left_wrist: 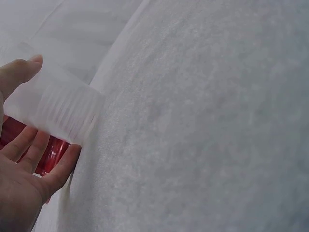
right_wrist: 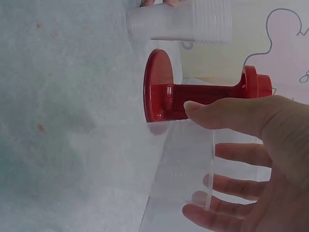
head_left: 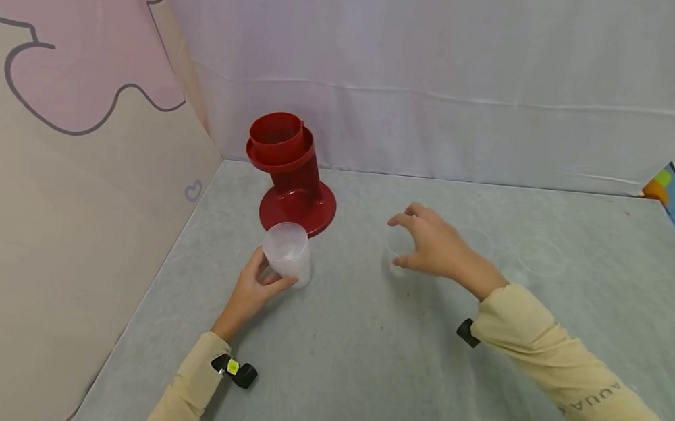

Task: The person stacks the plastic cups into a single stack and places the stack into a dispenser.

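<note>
In the head view my left hand [head_left: 250, 297] holds a stack of clear plastic cups [head_left: 287, 250] near the left side of the table. Its thumb and fingers lie on opposite sides of the stack, as the left wrist view shows. Just behind stands a red plastic holder [head_left: 297, 196] with a round base and a wide collared top. My right hand [head_left: 434, 243] is at a single clear cup [head_left: 398, 245], thumb and fingers spread about its rim. In the right wrist view the cup [right_wrist: 186, 162] shows below the thumb, the red holder beyond it.
Two more clear cups stand right of my right hand, one [head_left: 476, 241] nearer and one [head_left: 542, 257] farther out. The grey-white cloth-covered table [head_left: 357, 382] ends at a white curtain [head_left: 442, 132]. A printed panel [head_left: 72, 178] rises along the left side.
</note>
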`<state>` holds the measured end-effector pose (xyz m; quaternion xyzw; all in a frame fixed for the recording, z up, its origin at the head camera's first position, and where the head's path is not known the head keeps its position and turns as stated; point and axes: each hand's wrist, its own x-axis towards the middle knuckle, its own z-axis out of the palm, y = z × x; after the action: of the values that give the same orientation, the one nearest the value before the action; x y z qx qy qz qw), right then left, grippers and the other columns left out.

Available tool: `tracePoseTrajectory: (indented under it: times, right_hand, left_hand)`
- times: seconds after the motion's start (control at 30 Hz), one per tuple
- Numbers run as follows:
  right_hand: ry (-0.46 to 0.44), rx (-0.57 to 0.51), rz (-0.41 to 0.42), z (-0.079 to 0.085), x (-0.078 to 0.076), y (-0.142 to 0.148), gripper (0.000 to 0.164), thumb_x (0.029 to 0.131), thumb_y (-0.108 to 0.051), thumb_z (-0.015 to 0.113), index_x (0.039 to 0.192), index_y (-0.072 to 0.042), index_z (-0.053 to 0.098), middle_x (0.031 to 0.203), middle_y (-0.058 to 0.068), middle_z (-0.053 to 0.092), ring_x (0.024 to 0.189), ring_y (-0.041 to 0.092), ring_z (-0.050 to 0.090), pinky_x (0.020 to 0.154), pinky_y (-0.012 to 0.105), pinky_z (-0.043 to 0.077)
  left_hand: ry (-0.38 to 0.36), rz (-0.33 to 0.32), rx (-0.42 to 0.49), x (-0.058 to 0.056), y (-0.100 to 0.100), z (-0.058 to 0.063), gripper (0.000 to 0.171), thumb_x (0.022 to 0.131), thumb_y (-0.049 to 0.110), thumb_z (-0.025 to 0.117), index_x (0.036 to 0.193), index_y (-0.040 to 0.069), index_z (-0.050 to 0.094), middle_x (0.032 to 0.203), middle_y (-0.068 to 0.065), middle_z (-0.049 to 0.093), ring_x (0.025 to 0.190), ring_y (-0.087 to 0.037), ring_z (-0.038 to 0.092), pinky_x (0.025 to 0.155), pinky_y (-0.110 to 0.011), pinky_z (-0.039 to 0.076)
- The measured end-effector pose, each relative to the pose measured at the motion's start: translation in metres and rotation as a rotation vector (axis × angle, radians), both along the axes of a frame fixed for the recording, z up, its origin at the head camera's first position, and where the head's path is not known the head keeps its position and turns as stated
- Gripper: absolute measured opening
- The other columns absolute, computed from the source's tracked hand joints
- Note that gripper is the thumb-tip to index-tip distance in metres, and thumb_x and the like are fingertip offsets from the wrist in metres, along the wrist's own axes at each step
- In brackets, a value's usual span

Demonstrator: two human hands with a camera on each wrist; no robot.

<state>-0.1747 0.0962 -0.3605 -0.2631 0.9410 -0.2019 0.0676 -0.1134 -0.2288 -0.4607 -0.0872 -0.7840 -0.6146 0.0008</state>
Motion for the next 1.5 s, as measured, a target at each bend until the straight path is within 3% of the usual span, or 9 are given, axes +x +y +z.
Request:
tracePoseTrajectory:
  times: [0.47, 0.93, 1.5]
  right_hand:
    - [0.004, 0.000, 0.009, 0.017, 0.005, -0.006, 0.061, 0.074, -0.026, 0.082, 0.127, -0.010, 0.058, 0.121, 0.012, 0.048, 0.105, 0.029, 0.049, 0.081, 0.046, 0.048]
    - [0.010, -0.029, 0.038, 0.035, 0.012, -0.013, 0.058, 0.074, -0.023, 0.081, 0.126, -0.010, 0.059, 0.119, 0.012, 0.049, 0.106, 0.028, 0.048, 0.085, 0.046, 0.048]
    - [0.036, -0.017, 0.049, 0.053, 0.012, -0.023, 0.058, 0.073, -0.028, 0.082, 0.125, -0.013, 0.060, 0.118, 0.008, 0.050, 0.102, 0.023, 0.049, 0.079, 0.040, 0.051]
  left_hand:
    - [-0.004, 0.002, -0.006, 0.000, 0.000, 0.000, 0.073, 0.081, 0.006, 0.074, 0.141, 0.012, 0.034, 0.137, -0.006, 0.045, 0.124, -0.025, 0.044, 0.094, -0.041, 0.046]
    - [-0.009, 0.004, 0.001, 0.001, 0.001, 0.001, 0.073, 0.080, 0.005, 0.074, 0.142, 0.013, 0.034, 0.136, -0.007, 0.045, 0.125, -0.025, 0.043, 0.095, -0.044, 0.045]
    - [-0.003, 0.000, 0.009, 0.000, 0.001, 0.001, 0.074, 0.080, 0.004, 0.075, 0.142, 0.012, 0.034, 0.137, -0.007, 0.045, 0.125, -0.025, 0.043, 0.095, -0.045, 0.044]
